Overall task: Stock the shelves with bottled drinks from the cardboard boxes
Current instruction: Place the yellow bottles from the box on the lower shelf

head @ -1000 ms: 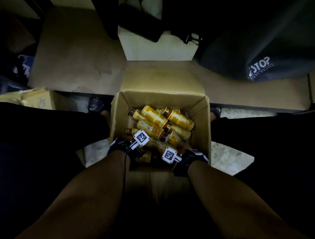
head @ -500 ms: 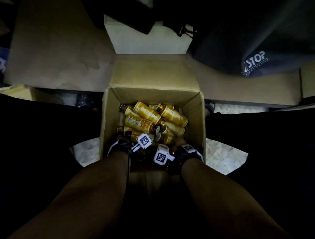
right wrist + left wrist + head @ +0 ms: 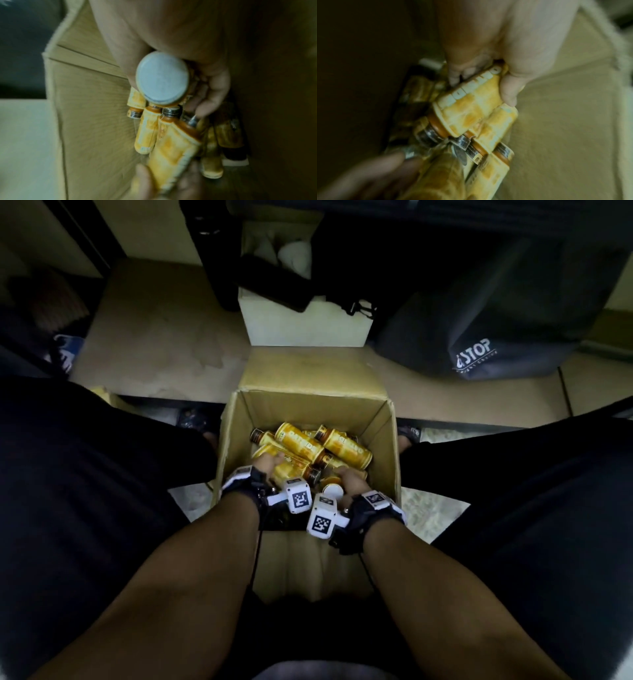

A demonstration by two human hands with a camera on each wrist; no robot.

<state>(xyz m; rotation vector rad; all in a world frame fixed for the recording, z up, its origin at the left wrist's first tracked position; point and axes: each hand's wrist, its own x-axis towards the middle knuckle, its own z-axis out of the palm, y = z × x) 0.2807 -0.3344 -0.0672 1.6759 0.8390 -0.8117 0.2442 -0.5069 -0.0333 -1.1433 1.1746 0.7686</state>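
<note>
Dim floor lies around the open cardboard box between your knees, golden bottles heaped inside. You're at the picking step — your left hand curls round one bottle, your right hand round another, base up. Next, lift both clear toward the shelves. A dark bag reads "STOP".

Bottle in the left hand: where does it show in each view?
Head: the bottle lies under the left hand, at the near left inside the cardboard box.
Left wrist: centre of the picture, cap pointing down-left.
Right wrist: bottom centre, cap pointing up.
Shared landmark: the tan box wall.
</note>
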